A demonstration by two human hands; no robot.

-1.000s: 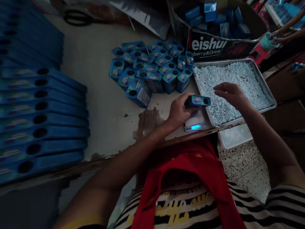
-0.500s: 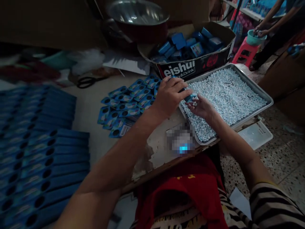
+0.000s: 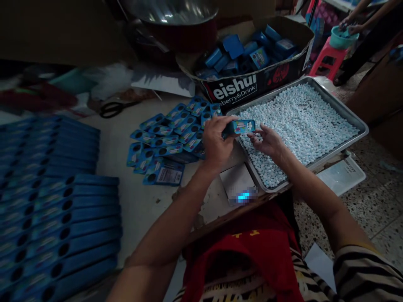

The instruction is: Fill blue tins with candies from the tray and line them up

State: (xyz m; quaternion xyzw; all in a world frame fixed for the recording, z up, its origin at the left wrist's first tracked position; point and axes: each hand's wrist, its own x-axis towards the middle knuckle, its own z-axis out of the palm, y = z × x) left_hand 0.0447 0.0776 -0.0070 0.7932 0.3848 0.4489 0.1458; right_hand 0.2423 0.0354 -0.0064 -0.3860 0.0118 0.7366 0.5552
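My left hand (image 3: 217, 139) is closed round a small blue box (image 3: 244, 126), tilted so that its printed top faces me. White pellets show in the round hole near the box's right end. Just right of the box, my right hand (image 3: 267, 140) is half turned up over the near left part of a metal tray (image 3: 367, 129). Its fingers are loosely curled and apart, and I make out nothing held in them. Pale blue and white pellets (image 3: 292, 121) cover most of the tray. A small scale (image 3: 234, 178) with a lit display lies below my left hand.
Similar boxes with dark holes (image 3: 166, 140) cluster left of my left hand. Long rows of blue boxes (image 3: 85, 209) fill the left side. Behind stand a carton (image 3: 239, 90) of blue boxes and a metal bowl (image 3: 176, 12). Scissors (image 3: 113, 110) lie farther back.
My left hand has turned the box so its top and pellet-filled hole now show. My right hand has drawn slightly off the box. The view has shifted a little.
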